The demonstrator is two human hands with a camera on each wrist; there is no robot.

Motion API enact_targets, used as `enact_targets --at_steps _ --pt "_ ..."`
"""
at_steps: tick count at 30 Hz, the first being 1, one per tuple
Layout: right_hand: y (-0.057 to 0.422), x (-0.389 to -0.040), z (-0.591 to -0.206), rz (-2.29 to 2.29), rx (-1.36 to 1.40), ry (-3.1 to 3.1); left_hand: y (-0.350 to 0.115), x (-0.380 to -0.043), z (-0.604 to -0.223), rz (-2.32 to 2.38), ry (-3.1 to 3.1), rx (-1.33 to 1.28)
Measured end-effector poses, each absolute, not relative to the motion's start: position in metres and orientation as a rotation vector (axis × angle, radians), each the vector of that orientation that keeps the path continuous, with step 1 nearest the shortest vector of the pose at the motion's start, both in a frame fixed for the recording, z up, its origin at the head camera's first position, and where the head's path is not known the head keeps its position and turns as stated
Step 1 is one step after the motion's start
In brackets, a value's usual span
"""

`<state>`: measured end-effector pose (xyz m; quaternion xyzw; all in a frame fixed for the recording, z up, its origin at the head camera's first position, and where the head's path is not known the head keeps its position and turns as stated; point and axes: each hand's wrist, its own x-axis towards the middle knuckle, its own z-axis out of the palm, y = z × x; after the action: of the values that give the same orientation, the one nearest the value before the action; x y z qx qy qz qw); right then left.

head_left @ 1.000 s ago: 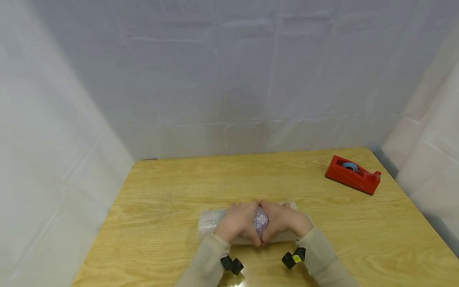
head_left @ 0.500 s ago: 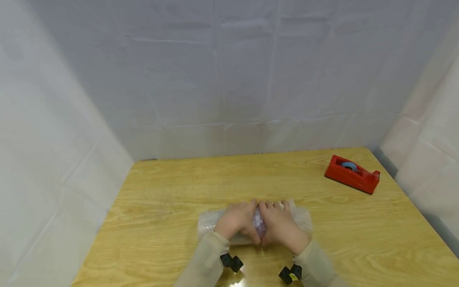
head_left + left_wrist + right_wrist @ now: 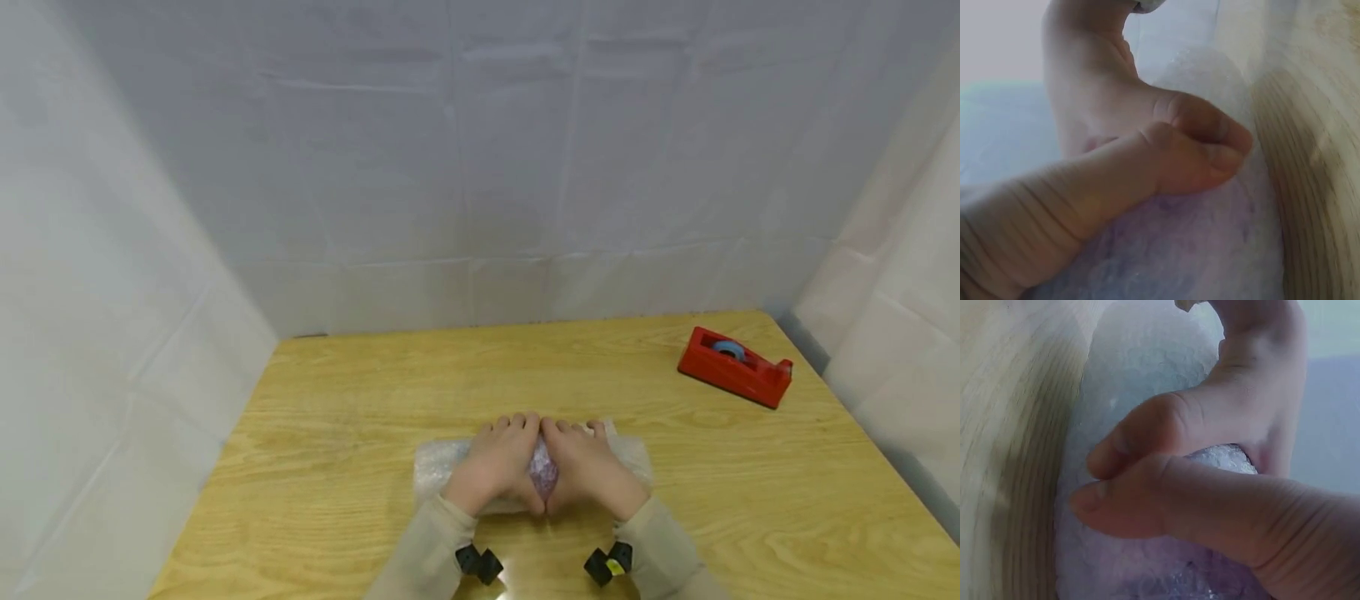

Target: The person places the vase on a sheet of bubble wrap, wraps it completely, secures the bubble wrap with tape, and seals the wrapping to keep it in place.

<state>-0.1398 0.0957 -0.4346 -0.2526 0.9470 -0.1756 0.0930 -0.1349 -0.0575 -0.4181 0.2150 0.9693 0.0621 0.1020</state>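
A bundle of clear bubble wrap (image 3: 435, 467) lies crosswise on the table near the front, with something purple showing through its middle. My left hand (image 3: 497, 463) grips it left of centre, fingers over the far side and thumb along the near side. Just right of centre, my right hand (image 3: 591, 468) holds it the same way. The two thumbs meet at the near side, and the index fingers come together at the far side. In the left wrist view, the thumb lies across the cloudy wrap (image 3: 1204, 244). The right wrist view shows the rounded end of the roll (image 3: 1147, 356).
A red tape dispenser (image 3: 735, 367) with a blue roll of tape stands at the back right of the wooden table (image 3: 360, 383). White sheeting (image 3: 510, 167) hangs behind the table and along both sides.
My right hand has turned, its wrist coming lower and its fingers spreading over the far side. The left fingers have also stretched farther over the wrap. The bundle stays in place.
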Motion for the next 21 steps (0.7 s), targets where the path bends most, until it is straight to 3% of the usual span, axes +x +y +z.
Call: enact_targets --at_steps 21 --pt "0.099 -0.156 -0.432 -0.548 -0.759 2.693 -0.052 -0.127 -0.420 -0.011 3.028 0.706"
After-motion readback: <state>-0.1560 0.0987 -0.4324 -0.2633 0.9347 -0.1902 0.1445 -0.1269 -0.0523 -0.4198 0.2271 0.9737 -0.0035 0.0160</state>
